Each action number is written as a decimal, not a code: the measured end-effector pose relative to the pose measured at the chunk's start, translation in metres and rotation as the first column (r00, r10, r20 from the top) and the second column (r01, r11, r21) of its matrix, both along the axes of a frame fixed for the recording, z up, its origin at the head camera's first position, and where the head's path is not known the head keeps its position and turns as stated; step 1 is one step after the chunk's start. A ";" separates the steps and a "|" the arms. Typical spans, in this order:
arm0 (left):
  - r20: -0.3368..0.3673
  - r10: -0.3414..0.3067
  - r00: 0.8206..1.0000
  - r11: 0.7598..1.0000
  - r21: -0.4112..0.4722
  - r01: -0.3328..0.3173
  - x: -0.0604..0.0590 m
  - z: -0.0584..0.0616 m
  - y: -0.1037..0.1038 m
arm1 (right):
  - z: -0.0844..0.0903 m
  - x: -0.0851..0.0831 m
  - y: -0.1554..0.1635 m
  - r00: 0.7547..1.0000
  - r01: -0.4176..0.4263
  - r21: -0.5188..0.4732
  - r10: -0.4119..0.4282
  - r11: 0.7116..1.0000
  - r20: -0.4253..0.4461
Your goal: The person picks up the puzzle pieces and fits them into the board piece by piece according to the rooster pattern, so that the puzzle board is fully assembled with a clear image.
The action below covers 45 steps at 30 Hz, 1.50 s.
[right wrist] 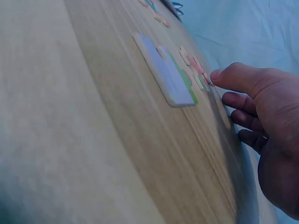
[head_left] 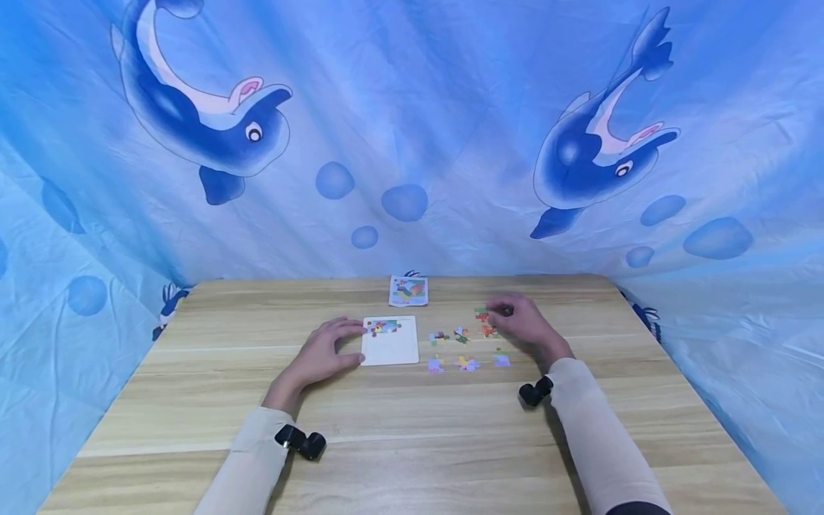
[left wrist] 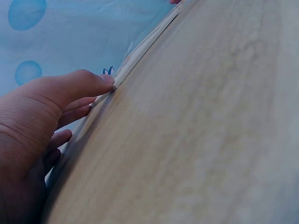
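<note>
A white puzzle tray (head_left: 390, 350) lies on the table, with a few joined colourful pieces (head_left: 384, 327) along its upper left. My left hand (head_left: 325, 350) rests at the tray's left edge, fingers spread; in the left wrist view the thumb (left wrist: 105, 80) touches the rim. My right hand (head_left: 524, 320) is over the far right group of loose pieces. In the right wrist view its thumb tip (right wrist: 217, 77) is at the end of red and green puzzle pieces (right wrist: 198, 70); the index fingertip is hidden, so a pinch cannot be made out. A lilac piece (right wrist: 166, 77) lies nearby.
More loose puzzle pieces (head_left: 468, 363) lie in rough rows between the tray and my right hand. A picture card (head_left: 408, 291) lies at the table's back edge. Behind the wooden table (head_left: 412, 443) hangs a blue curtain (head_left: 450, 129) with dolphins.
</note>
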<state>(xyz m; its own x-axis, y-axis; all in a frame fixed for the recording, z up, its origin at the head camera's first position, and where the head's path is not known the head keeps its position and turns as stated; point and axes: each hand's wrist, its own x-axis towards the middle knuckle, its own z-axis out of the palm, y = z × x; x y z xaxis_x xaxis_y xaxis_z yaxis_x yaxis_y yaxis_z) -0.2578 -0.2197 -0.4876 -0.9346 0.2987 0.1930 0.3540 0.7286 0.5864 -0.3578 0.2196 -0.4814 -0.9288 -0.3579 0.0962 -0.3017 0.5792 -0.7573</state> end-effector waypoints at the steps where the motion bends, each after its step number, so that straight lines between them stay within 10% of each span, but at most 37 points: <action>1: 0.001 0.000 1.000 1.000 -0.001 0.000 0.000 0.000 0.000 | -0.001 -0.001 0.001 1.000 -0.004 0.012 0.004 1.000 -0.011; 45: 0.001 0.008 1.000 1.000 0.010 -0.008 0.000 -0.002 -0.001 | -0.006 0.000 -0.012 0.996 0.057 0.002 -0.056 0.998 -0.073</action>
<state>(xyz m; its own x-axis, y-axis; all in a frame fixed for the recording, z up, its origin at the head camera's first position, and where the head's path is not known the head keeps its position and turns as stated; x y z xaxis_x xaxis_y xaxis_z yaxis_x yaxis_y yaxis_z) -0.2578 -0.2204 -0.4895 -0.9373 0.2891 0.1949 0.3473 0.7259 0.5937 -0.3577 0.2076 -0.4876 -0.9380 -0.3057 0.1634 -0.3230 0.5998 -0.7321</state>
